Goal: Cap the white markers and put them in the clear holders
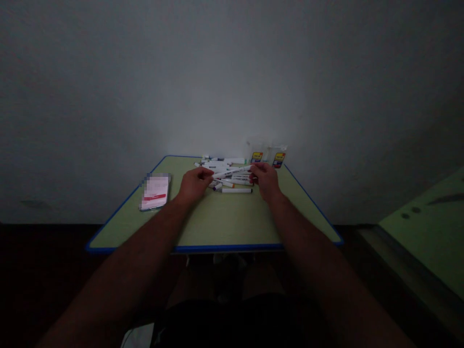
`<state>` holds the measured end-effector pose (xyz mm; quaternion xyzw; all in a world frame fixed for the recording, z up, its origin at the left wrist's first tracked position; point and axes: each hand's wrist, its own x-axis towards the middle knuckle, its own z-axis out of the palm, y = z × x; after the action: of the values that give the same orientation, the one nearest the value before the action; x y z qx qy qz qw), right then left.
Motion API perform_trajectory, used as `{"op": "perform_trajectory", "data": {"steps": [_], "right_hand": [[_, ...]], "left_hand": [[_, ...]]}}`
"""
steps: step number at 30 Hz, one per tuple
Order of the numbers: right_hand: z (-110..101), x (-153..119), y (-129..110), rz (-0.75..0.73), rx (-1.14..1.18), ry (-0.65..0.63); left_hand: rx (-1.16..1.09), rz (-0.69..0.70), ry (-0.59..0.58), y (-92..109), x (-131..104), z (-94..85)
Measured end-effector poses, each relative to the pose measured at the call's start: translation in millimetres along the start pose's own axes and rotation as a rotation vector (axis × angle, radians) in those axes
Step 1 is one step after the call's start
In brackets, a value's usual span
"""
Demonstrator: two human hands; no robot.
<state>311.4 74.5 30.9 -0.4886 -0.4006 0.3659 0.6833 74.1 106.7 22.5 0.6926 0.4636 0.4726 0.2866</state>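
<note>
The left hand (195,183) and right hand (266,180) are standing apart, each pinching one end of a single pen (234,171), apparently steadying it over the pile (217,167); whether it is touching the pens below, I cannot tell. Nearer the person, a loose pen (237,191) is lying crosswise beside the pile, while beyond the right hand two labelled pouches (279,159) are standing, perhaps leaning on the wall (224,87). A phone (157,191) is lying leftward on the desk (224,222), presumably out of the hands' way.
</note>
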Motion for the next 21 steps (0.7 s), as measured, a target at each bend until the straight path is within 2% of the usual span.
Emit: {"op": "perform_trajectory", "data": {"steps": [8,12,18,21], "right_hand": [[-5.8,9.3,-15.6,0.026,0.112,0.175],[-13.5,22.5,-27.2,-0.031,0.113,0.274],[-43.4,61.6,-48.3,-0.163,0.064,0.486],[-65.3,85.4,-61.1,-0.299,-0.012,0.549]], "left_hand": [[0.18,0.127,-0.051,-2.7,-3.5,0.9],[0.3,0.155,-0.092,-2.4,-3.8,-0.9],[0.328,0.157,-0.108,-4.4,-4.0,-1.6],[0.34,0.154,-0.114,-4.0,-4.3,-0.7]]}}
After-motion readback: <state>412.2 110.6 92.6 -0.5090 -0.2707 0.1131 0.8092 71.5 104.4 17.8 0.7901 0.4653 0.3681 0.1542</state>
